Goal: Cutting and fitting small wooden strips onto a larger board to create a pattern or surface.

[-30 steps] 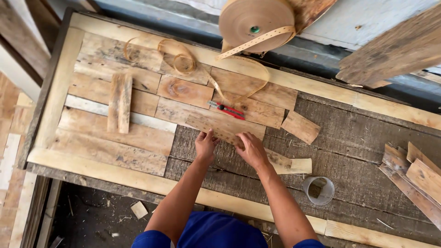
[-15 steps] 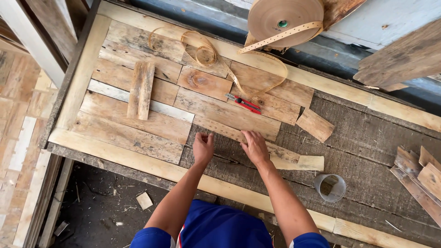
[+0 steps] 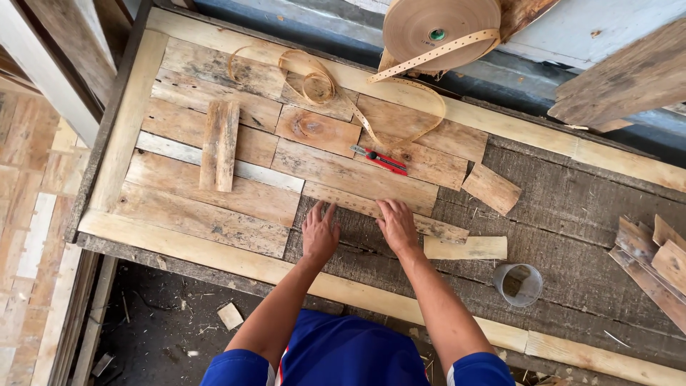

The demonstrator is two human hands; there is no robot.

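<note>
Head view: both palms on a narrow slat

Your wooden frame (image 3: pixel 128 121) fills the scene, patched with boards. The narrow slat (image 3: pixel 436 227) lies at centre; your left hand (image 3: pixel 319 232) and right hand (image 3: pixel 397 225) press flat on it, fingers spread, gripping nothing. A tape roll (image 3: pixel 439 25) sits at twelve o'clock, a red knife (image 3: pixel 380 160) just above the slat.

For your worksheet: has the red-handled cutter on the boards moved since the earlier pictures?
No. The red-handled cutter lies on the same board just above the hands, beside the loop of tan strap; only the camera view shifted.
</note>
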